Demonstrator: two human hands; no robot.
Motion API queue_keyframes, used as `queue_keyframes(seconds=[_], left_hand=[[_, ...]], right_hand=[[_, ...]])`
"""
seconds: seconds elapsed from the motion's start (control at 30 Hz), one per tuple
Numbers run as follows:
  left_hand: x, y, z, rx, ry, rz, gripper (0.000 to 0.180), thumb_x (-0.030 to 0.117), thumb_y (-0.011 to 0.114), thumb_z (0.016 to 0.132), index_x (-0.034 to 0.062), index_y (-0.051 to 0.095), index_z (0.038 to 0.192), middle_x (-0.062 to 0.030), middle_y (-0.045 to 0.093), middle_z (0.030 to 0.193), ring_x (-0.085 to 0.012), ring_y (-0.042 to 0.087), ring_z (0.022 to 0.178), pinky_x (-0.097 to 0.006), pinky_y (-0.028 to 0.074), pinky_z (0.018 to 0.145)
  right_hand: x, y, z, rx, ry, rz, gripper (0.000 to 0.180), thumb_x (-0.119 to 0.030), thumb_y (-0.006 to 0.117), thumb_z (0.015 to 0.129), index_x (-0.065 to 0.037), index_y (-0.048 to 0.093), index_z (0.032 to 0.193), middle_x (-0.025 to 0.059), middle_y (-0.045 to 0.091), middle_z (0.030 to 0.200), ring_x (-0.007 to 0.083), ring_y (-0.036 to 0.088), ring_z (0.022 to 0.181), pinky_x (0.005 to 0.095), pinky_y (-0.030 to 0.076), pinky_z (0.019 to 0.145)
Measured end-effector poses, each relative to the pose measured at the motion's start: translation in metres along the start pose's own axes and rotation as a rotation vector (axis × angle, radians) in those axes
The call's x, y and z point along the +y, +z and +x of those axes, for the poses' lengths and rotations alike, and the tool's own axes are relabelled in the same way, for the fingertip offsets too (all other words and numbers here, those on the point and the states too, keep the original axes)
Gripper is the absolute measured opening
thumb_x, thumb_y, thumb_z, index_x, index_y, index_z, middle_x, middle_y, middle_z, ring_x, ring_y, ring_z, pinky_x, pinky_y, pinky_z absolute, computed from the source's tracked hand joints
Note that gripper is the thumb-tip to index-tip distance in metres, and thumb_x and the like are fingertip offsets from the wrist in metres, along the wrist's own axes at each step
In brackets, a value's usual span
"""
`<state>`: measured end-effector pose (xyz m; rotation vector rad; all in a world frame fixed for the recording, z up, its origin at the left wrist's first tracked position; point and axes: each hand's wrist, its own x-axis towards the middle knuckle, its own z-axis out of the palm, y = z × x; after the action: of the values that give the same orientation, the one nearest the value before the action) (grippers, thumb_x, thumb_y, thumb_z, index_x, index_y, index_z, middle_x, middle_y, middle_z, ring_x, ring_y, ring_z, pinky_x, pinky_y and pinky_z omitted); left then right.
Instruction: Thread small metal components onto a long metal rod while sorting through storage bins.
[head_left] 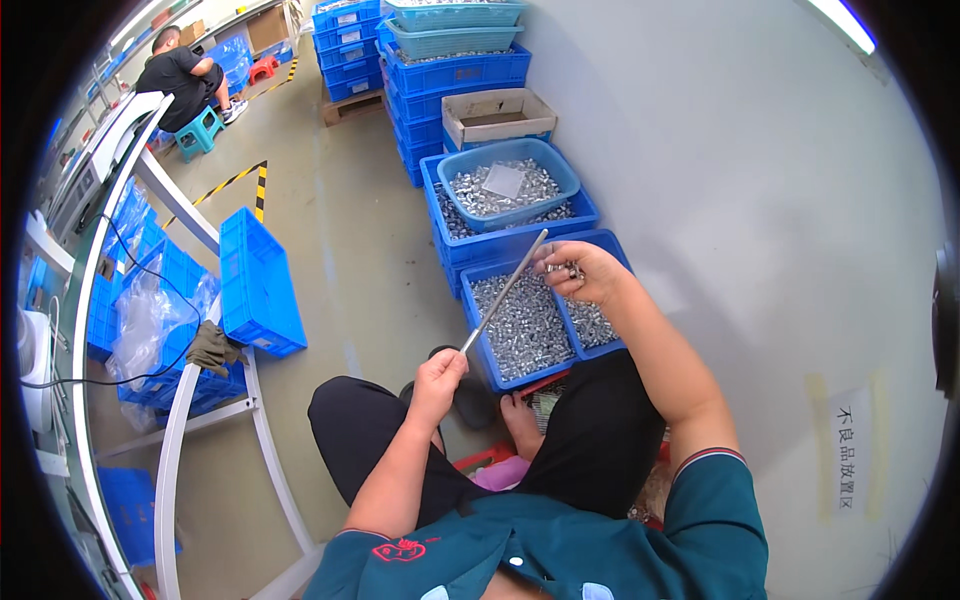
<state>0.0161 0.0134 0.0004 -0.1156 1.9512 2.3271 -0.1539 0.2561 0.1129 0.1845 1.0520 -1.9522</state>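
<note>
My left hand (439, 383) is closed around the near end of a thin, straight metal rod (505, 292), which slants up and away to the right. Close to the rod's far tip, my right hand (585, 272) curls its fingers over several small silvery metal parts (571, 269). Whether those fingers touch the rod, I cannot tell. Below both hands sits a divided blue bin (484, 352) on the floor side of my knees. Loose small metal parts (520, 325) fill its two compartments; my right hand and forearm hide some of the right one.
Beyond the bin, a light-blue basket (565, 170) of metal parts rests on stacked blue crates (447, 240). More crates (415, 105) rise behind, beside the white wall (720, 200). A white-framed workbench (180, 440) and an empty-looking blue crate (262, 285) stand left. A person (180, 80) sits far left.
</note>
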Motion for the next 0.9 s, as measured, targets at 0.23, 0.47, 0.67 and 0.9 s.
queue_keyframes(seconds=[0.23, 0.47, 0.67, 0.9], left_hand=[[0.001, -0.006, -0.005, -0.003, -0.026, 0.035, 0.022, 0.018, 0.052, 0.089, 0.0043, 0.054, 0.072, 0.0073, 0.041, 0.061, -0.0018, 0.035, 0.055, -0.019, 0.029, 0.049], [-0.002, -0.003, -0.007, -0.034, 0.010, 0.093, 0.023, 0.018, 0.052, 0.089, 0.0028, 0.054, 0.073, 0.0055, 0.045, 0.064, -0.0036, 0.039, 0.061, -0.020, 0.033, 0.055], [0.000, -0.001, -0.007, -0.028, 0.028, 0.088, 0.022, 0.018, 0.052, 0.089, 0.0024, 0.055, 0.073, 0.0044, 0.046, 0.066, -0.0040, 0.040, 0.063, -0.020, 0.034, 0.057], [0.000, 0.001, -0.010, -0.009, 0.071, 0.092, 0.022, 0.017, 0.053, 0.089, 0.0013, 0.055, 0.074, 0.0040, 0.047, 0.065, -0.0046, 0.041, 0.063, -0.020, 0.035, 0.057]], right_hand=[[-0.006, 0.002, -0.002, 0.157, -0.245, 0.183, 0.017, -0.001, 0.055, 0.082, -0.001, 0.051, 0.099, 0.0052, 0.053, 0.082, 0.0047, 0.042, 0.054, 0.0149, 0.028, 0.037], [-0.007, 0.002, -0.004, 0.065, -0.259, 0.184, 0.017, -0.003, 0.056, 0.084, -0.002, 0.051, 0.099, 0.0063, 0.054, 0.083, 0.0044, 0.041, 0.052, 0.0153, 0.028, 0.036], [-0.003, 0.008, -0.002, -0.003, -0.226, 0.145, 0.018, -0.004, 0.056, 0.084, -0.002, 0.050, 0.101, 0.0063, 0.054, 0.083, 0.0037, 0.041, 0.050, 0.0147, 0.028, 0.036], [-0.002, 0.017, -0.004, -0.013, -0.289, 0.049, 0.018, -0.003, 0.055, 0.084, -0.002, 0.050, 0.101, 0.0064, 0.053, 0.081, 0.0038, 0.040, 0.049, 0.0147, 0.029, 0.036]])
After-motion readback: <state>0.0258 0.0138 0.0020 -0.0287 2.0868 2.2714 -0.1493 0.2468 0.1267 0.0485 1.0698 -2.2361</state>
